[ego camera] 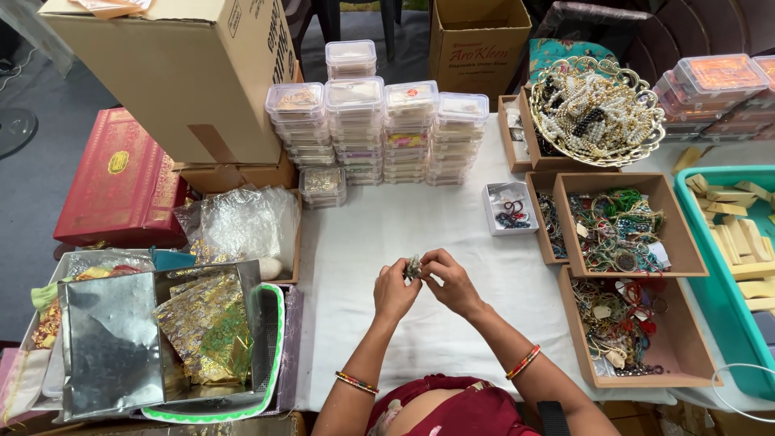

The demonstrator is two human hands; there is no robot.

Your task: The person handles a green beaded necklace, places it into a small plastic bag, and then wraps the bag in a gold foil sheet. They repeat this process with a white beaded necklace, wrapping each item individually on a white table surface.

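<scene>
A small greenish beaded jewellery piece (pixel 413 267) is pinched between both of my hands, held just above the white tablecloth (pixel 452 234). My left hand (pixel 393 289) grips it from the left and my right hand (pixel 452 281) from the right, fingertips meeting on it. Bangles ring both wrists. Much of the piece is hidden by my fingers.
Stacks of clear plastic boxes (pixel 379 129) stand at the back. Wooden trays of jewellery (pixel 617 222) and a filigree bowl of pearl strings (pixel 596 109) lie right; a small white box (pixel 508 207) sits near them. A teal bin (pixel 731 266), metal tin with gold pouches (pixel 186 331), red box (pixel 121 182) and cardboard cartons (pixel 178 73) surround.
</scene>
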